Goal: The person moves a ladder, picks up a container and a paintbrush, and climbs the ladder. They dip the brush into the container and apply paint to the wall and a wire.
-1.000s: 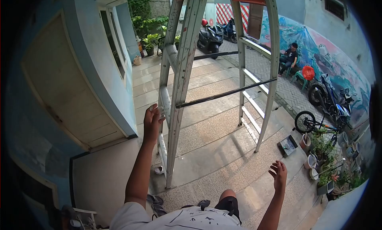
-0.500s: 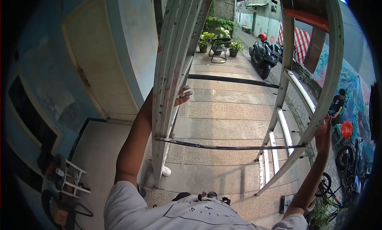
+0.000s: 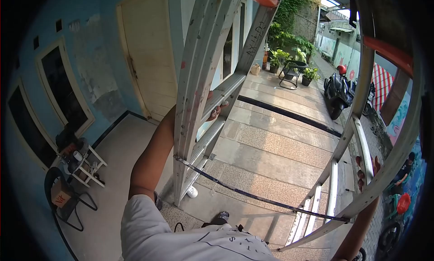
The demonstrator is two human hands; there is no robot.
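Note:
A tall aluminium stepladder stands spread in front of me, one leg frame at the left and the other at the right. A dark strap joins the two frames low down. My left hand is wrapped round a part of the left frame, its fingertips showing past the metal. At the right frame, my right hand is behind the side rail, with its fingers partly showing and spread. The rail hides its palm.
Tiled paving lies below the ladder. A white stool and black chair stand at left by a blue wall. Potted plants, another chair and a motorbike are ahead. A person sits at far right.
The view has turned left, and the ladder's left frame now shows its rungs more openly. My right hand has moved from the rail's outer side to behind it, with fingers showing inside.

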